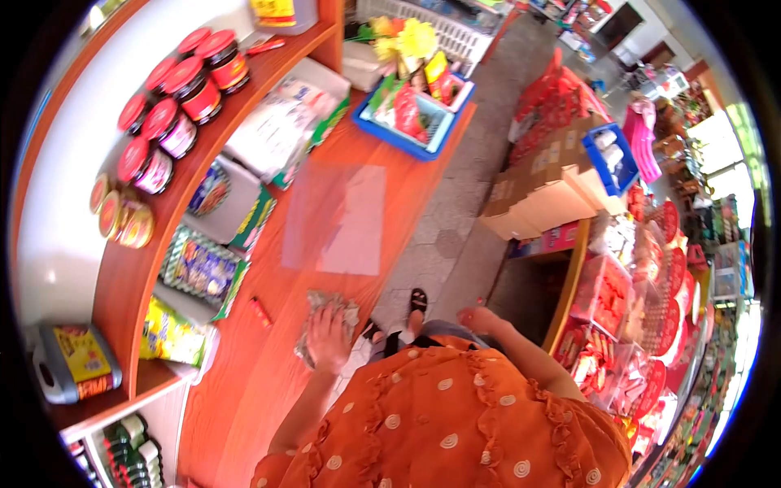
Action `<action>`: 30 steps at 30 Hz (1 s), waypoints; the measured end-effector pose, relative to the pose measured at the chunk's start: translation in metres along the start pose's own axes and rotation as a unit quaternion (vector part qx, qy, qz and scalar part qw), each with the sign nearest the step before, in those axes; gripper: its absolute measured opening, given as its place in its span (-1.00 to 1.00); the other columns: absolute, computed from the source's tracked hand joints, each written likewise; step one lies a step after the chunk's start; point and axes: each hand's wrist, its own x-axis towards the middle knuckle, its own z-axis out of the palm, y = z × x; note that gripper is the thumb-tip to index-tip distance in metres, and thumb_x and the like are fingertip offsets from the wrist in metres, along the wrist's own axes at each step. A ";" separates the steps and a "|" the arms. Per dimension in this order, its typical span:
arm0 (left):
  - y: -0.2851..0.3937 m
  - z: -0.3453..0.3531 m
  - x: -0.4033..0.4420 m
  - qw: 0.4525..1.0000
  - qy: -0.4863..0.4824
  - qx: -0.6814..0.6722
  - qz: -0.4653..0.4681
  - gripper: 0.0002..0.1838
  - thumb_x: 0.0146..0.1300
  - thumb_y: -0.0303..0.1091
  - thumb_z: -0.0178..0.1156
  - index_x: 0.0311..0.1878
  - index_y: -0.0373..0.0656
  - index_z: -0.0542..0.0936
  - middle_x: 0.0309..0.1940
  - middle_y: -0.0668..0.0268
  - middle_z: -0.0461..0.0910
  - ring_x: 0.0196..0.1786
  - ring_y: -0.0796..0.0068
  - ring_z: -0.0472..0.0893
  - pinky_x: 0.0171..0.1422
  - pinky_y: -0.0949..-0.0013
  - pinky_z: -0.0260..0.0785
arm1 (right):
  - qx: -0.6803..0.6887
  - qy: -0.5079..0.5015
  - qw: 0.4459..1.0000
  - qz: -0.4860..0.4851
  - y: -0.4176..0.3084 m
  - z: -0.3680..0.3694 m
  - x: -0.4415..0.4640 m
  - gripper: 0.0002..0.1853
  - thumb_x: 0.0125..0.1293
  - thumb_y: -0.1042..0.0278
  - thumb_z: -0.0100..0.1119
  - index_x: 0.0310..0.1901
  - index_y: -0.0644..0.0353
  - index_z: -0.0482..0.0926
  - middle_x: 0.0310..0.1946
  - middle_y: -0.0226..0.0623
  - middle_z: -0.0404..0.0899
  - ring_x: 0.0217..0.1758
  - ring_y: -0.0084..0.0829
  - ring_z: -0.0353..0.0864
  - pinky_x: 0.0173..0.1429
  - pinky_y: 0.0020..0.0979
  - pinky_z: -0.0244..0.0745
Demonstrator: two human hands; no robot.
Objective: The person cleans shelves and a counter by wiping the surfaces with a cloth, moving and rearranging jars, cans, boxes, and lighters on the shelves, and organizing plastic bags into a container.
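My left hand (329, 337) lies with its fingers over a crumpled greyish cloth (306, 351) on the reddish wooden counter (236, 390), pressing it flat near the counter's edge. Beside the cloth lies a small red object (260, 312). Farther up the counter, a clear plastic sheet (354, 220) rests on the wood. My right hand (482, 320) hangs in the air off the counter, to the right, with its fingers curled; whether anything small is inside cannot be made out.
Shelves on the left hold red-lidded jars (169, 128), boxes of packets (199, 272) and a grey jug (80, 363). A blue tray (423, 150) stands at the counter's far end. Cardboard boxes (541, 183) and red packaged goods (602, 297) are on the right.
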 end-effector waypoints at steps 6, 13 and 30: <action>0.000 -0.002 -0.001 1.000 0.005 0.000 0.009 -0.57 0.31 -0.24 0.12 0.25 -0.03 0.52 0.36 0.27 0.41 0.43 0.16 0.33 0.54 -0.05 0.05 | 0.196 0.120 0.971 -0.066 -0.134 -0.050 0.065 -0.61 0.39 -0.02 0.14 -0.06 0.17 0.67 -0.30 -0.10 0.71 -0.24 -0.13 0.72 -0.14 -0.25 0.59; 0.008 -0.024 0.010 0.983 0.102 -0.152 -0.034 -0.65 0.18 -0.36 0.33 0.06 -0.14 0.61 0.11 0.20 0.60 0.18 0.06 0.55 0.33 0.05 0.35 | 0.121 0.216 0.911 -0.330 -0.248 -0.087 0.106 -0.68 0.28 0.19 0.25 -0.01 0.18 0.64 -0.11 -0.12 0.68 -0.09 -0.09 0.68 0.01 -0.19 0.57; -0.015 -0.019 0.116 0.851 0.224 -0.387 -0.277 -0.77 0.36 -0.31 0.25 -0.13 -0.31 0.68 -0.36 0.18 0.69 -0.34 0.50 0.65 -0.20 0.40 0.51 | 0.346 0.063 0.921 -0.165 -0.149 -0.097 0.078 -0.28 0.28 0.10 0.35 0.39 0.20 0.33 0.17 -0.20 0.54 -0.07 -0.41 0.62 -0.05 -0.32 0.57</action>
